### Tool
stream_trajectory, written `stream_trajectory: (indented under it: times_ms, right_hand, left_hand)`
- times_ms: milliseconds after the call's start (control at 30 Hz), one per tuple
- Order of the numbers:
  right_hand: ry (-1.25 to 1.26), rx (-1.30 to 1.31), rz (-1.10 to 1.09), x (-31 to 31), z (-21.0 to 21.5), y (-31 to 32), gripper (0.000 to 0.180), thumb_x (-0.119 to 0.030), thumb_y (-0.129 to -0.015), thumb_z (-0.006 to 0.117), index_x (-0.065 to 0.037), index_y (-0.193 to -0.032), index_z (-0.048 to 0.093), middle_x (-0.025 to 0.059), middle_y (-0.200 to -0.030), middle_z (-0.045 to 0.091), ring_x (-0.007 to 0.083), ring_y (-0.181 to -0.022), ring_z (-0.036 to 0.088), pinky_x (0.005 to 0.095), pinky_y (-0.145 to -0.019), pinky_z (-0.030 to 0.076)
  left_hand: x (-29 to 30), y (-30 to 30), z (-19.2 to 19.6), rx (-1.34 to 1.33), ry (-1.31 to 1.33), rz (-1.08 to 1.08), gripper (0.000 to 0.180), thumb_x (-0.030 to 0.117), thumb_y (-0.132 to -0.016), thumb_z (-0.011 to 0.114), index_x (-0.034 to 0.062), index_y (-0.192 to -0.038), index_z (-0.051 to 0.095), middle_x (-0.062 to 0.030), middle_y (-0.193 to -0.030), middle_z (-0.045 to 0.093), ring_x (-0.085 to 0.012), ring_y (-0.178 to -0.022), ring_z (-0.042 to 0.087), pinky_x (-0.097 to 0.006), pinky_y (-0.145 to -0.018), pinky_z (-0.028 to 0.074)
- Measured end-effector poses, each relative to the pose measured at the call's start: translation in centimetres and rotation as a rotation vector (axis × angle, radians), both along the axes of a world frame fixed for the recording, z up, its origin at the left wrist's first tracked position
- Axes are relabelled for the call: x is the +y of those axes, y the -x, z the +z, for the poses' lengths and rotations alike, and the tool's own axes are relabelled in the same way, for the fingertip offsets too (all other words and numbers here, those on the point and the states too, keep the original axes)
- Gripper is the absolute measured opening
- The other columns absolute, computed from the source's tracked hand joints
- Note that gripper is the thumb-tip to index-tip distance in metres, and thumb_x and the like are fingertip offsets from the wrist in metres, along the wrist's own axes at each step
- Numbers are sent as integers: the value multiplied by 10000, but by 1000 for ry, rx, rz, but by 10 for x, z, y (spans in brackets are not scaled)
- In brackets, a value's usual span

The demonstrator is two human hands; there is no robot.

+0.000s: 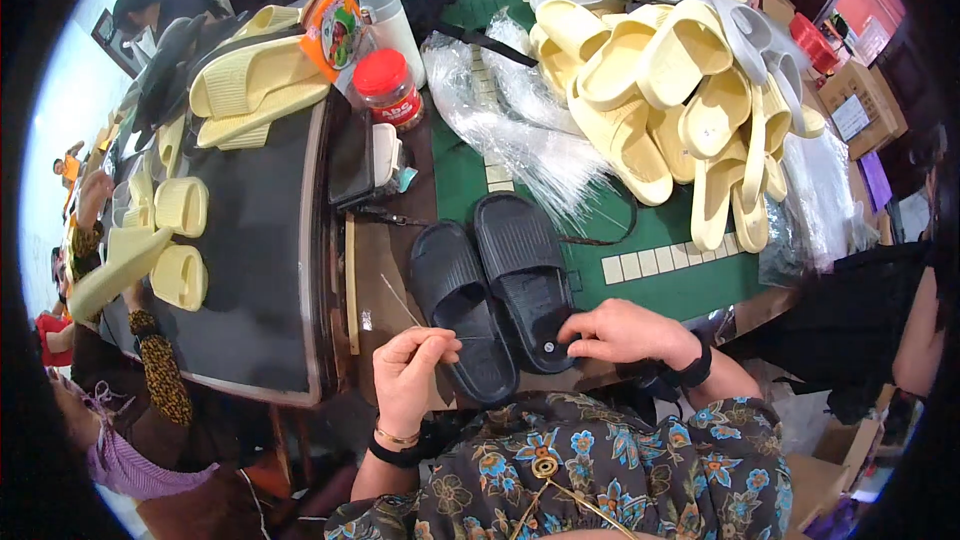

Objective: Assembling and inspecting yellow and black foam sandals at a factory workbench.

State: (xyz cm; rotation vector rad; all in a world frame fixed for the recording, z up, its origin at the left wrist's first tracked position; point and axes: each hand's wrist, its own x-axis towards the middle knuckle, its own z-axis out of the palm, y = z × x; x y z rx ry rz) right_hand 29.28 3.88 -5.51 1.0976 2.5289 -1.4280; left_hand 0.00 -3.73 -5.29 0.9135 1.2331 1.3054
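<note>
Two black slide sandals lie side by side in front of me, toes pointing away: a left one (480, 368) and a right one (520, 230). My left hand (408, 365) pinches a thin clear plastic strand (400, 298) over the left sandal's heel. Closed at the outer heel edge of the right sandal is my right hand (630, 332), its fingertips curled against the edge. Close to those fingertips, a small round white sticker (549, 347) sits on the heel. Whether the right fingers also hold something small is hidden.
Pale yellow slides (685, 55) are heaped at the right, with grey ones behind. Clear plastic strands (520, 155) spread over the green mat (640, 265). A red-lidded jar (388, 88) and a phone (352, 160) stand left of centre. More yellow slides lie on the dark table (265, 270), where other people work.
</note>
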Motion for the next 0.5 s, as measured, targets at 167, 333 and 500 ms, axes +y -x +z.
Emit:
stream_trajectory:
  times_ms: [167,333,500]
  right_hand:
    - [-312,78,-164,-19,-2,1,156,-243,-883,625,-88,-869,641,109,-784,658,331,-730,651,444,-639,512]
    - [-620,269,-148,-39,14,10,101,-163,-829,695,-97,-810,622,54,-673,576,249,-626,623,367,-537,498]
    - [-551,201,-51,-52,1,19,169,-211,-852,673,-95,-755,598,67,-655,571,265,-615,638,389,-525,508]
  left_hand:
    - [-3,7,0,-10,90,27,168,81,-957,580,-37,-935,697,-102,-804,701,-131,-683,626,-254,-632,499]
    - [-11,12,-6,202,361,-220,200,132,-953,586,-15,-896,708,-60,-765,697,-70,-589,589,-197,-515,441]
    - [-15,7,-22,293,524,-415,219,161,-944,602,-23,-881,705,-35,-699,664,-62,-538,561,-204,-479,437]
